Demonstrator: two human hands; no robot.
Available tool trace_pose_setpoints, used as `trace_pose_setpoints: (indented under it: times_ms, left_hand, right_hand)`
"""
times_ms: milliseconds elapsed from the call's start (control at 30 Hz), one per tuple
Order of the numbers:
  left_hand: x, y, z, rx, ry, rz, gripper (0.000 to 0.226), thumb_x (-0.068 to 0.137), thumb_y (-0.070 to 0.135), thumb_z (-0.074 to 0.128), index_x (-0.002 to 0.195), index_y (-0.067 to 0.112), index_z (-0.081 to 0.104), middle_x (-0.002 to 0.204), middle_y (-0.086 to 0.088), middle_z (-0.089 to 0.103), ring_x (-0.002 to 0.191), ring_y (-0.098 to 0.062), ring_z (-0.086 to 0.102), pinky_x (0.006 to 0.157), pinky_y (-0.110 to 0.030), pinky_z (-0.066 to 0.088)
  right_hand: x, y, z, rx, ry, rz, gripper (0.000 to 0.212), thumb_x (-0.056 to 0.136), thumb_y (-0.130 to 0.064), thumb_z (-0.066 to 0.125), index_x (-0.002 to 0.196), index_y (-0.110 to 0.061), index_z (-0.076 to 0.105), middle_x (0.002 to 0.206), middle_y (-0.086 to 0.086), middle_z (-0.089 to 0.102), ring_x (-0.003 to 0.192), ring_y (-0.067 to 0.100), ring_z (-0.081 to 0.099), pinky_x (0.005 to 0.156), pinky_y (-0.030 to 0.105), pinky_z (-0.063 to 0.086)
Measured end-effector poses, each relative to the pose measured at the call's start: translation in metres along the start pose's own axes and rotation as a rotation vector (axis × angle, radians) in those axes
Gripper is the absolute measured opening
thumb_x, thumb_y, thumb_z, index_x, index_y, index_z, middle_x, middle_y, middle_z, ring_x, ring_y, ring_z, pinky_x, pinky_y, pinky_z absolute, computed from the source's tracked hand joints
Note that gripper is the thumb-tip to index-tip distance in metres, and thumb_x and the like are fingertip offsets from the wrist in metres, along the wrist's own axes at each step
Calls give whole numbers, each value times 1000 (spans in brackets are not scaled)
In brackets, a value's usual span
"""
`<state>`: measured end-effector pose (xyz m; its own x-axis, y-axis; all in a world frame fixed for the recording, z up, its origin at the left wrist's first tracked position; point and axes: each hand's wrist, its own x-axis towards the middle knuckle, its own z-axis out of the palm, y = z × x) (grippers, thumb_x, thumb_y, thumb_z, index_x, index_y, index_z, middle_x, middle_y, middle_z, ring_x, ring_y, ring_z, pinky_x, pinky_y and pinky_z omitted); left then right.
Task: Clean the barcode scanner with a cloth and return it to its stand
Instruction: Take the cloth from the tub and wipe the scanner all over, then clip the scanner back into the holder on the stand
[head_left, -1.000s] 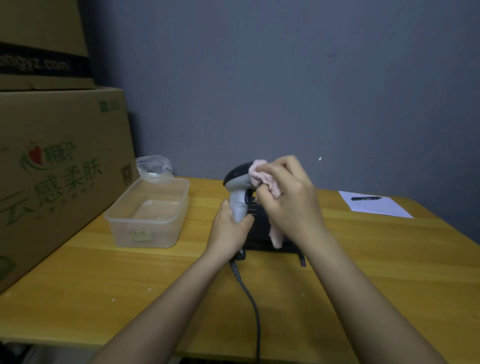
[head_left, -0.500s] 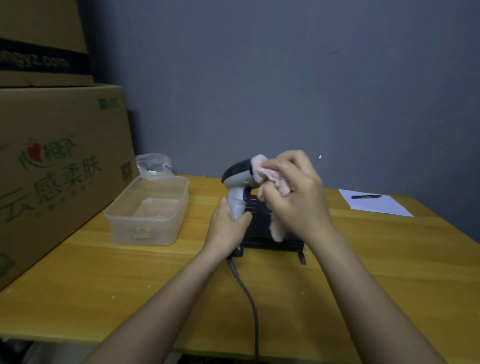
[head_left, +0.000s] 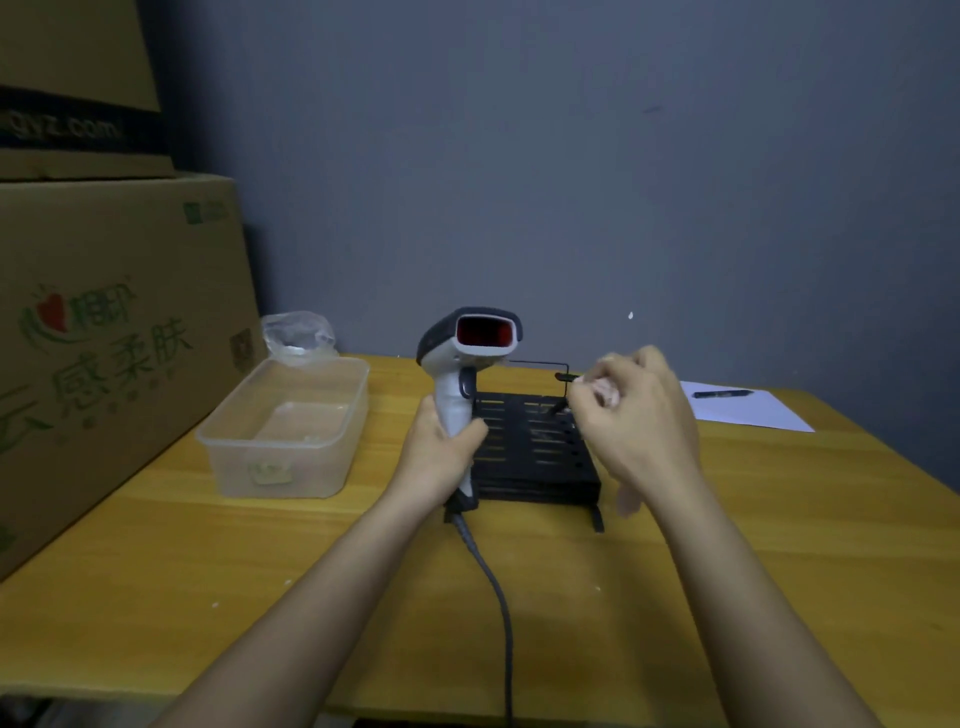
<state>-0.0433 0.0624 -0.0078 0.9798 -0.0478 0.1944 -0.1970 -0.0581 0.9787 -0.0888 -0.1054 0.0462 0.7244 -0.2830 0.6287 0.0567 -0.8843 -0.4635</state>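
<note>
My left hand (head_left: 441, 451) grips the handle of the barcode scanner (head_left: 470, 348), a white and dark grey gun-shaped unit held upright with its red window facing me. Its grey cable (head_left: 498, 597) runs down over the table's front edge. My right hand (head_left: 631, 421) is to the right of the scanner, apart from it, closed around the pink cloth (head_left: 605, 391), of which only a small bunched bit shows between the fingers. The black slotted stand (head_left: 530, 447) lies on the table behind and between both hands.
A clear plastic tub (head_left: 285, 431) sits left of the scanner, with a crumpled plastic bag (head_left: 297, 332) behind it. Stacked cardboard boxes (head_left: 104, 332) fill the left side. A sheet of paper (head_left: 748, 413) with a pen (head_left: 722, 393) lies at the back right of the wooden table (head_left: 779, 597).
My right hand has pulled the cloth off the scanner head and moved right. The scanner has turned so that its red window is uncovered and faces me.
</note>
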Motion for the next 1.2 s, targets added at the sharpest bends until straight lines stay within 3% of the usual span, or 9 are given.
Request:
trace_pose_setpoints:
  times_ms: [133,300,467,567,667,833,933,1033,1200]
  left_hand:
    - [1,4,4,-156,-146,-65,41,81,29,69,114,15,48,100,-6,64,91,-20,65,81,-37,54]
    - [0,13,7,-516,-282,-172,12,95,9,43,107,8,45,92,-6,56,81,-15,58,73,-29,48]
    - [-3,18,25,-398,-236,-53,21,91,7,56,110,7,45,102,-8,69,85,-14,69,76,-31,58]
    - [0,25,40,-321,-109,-48,27,83,5,68,95,13,45,102,-18,68,82,-20,67,73,-35,57]
    - [5,32,56,-244,-18,-47,37,76,11,77,87,21,42,100,-13,64,86,-24,66,74,-37,57]
    - [7,32,74,-182,10,-36,35,75,24,78,89,23,45,101,-8,64,89,-20,66,74,-33,56]
    - [6,32,68,-328,-130,-121,33,84,25,68,109,12,52,110,-13,66,97,-22,68,82,-36,57]
    - [5,32,62,-463,-243,-154,33,85,12,66,114,9,51,110,-15,67,99,-23,69,84,-32,57]
    - [4,33,74,-509,-156,-167,37,79,9,73,110,8,52,109,-17,68,98,-27,69,84,-35,56]
  right_hand:
    - [-16,-1,6,79,-42,-164,18,88,-31,58,92,-20,71,89,-3,47,87,17,51,63,27,36]
    - [-19,10,12,143,-47,-264,18,90,-19,60,100,-25,73,101,-7,62,92,16,50,71,25,39]
    - [-31,14,12,124,-63,-193,28,84,-39,49,91,-27,74,86,-6,62,85,18,49,68,31,41]
    - [-37,17,9,-47,-114,-183,44,77,-59,45,90,-27,73,87,-3,57,85,19,47,68,30,35]
    - [-36,21,14,-265,-109,-233,55,71,-68,48,86,-21,71,87,1,55,82,22,47,65,31,31]
    - [-31,29,21,-323,-65,-230,52,69,-62,54,75,-12,70,79,3,56,73,24,50,60,31,32]
    - [-30,39,19,-194,-86,-179,44,75,-56,60,77,-13,69,88,-1,52,81,20,45,64,31,31]
    - [-28,45,14,-65,-133,-106,38,74,-54,56,75,-18,66,90,-10,45,88,15,42,66,31,34]
    - [-27,41,15,-196,-52,-81,33,71,-46,53,68,-14,62,84,-4,48,83,21,46,65,30,29]
